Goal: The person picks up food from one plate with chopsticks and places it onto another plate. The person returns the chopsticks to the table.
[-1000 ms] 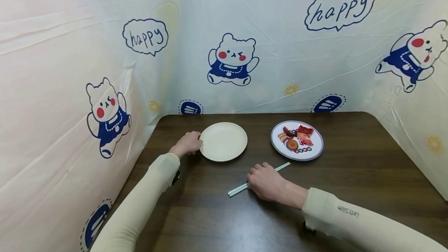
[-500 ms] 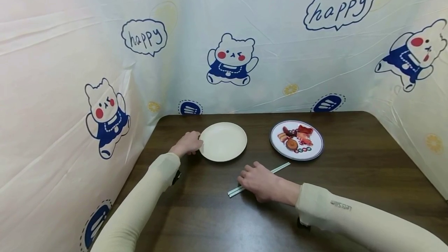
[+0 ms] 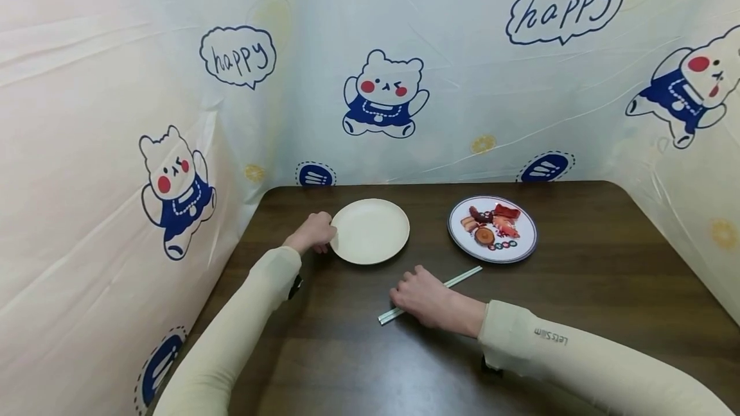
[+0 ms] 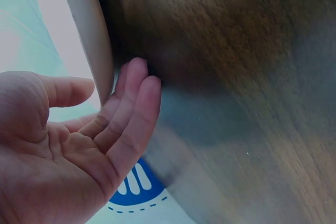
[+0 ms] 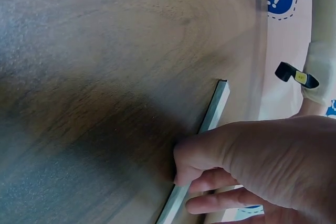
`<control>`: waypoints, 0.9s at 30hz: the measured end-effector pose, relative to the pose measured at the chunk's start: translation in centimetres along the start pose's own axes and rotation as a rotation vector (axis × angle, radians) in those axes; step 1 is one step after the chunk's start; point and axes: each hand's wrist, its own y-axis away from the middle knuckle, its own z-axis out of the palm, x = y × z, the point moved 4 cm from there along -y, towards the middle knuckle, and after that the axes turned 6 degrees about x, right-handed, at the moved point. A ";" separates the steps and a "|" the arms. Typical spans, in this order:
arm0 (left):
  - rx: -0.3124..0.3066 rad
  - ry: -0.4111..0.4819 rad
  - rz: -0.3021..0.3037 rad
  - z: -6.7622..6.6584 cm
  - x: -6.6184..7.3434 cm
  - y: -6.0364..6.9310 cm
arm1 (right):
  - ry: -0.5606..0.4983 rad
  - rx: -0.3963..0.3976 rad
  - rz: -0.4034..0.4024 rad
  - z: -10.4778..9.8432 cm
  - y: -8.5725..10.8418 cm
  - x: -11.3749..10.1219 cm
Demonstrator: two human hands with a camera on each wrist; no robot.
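My left hand (image 3: 313, 232) holds the left rim of a plain cream plate (image 3: 370, 232) lying on the table. In the left wrist view its thumb is over the rim of the plate (image 4: 92, 19), and its bent fingers are below. To the right, my right hand (image 3: 424, 299) is over a pair of pale green chopsticks (image 3: 464, 276) lying diagonally in front of the plates. The right wrist view has the chopsticks (image 5: 214, 109) running between the thumb and the curled fingers, flat on the wood. Their middle is hidden under the hand.
A blue-rimmed plate (image 3: 491, 254) printed with, or bearing, pieces of food stands at the back right of the dark wooden table (image 3: 590, 262). Printed curtains (image 3: 462, 95) surround the table at the back and both sides.
My right hand has slid a little left along the chopsticks, which stay where they lay. The left hand and both plates have not moved; the head view has shifted slightly.
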 end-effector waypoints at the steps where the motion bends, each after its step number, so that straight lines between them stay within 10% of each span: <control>1: -0.004 0.007 -0.004 0.0 0.0 0.0 | -0.006 0.004 0.001 0.0 0.0 0.0; 27: 0.012 0.037 -0.007 0.4 -0.1 -0.2 | -0.270 -0.096 0.050 1.3 0.7 1.2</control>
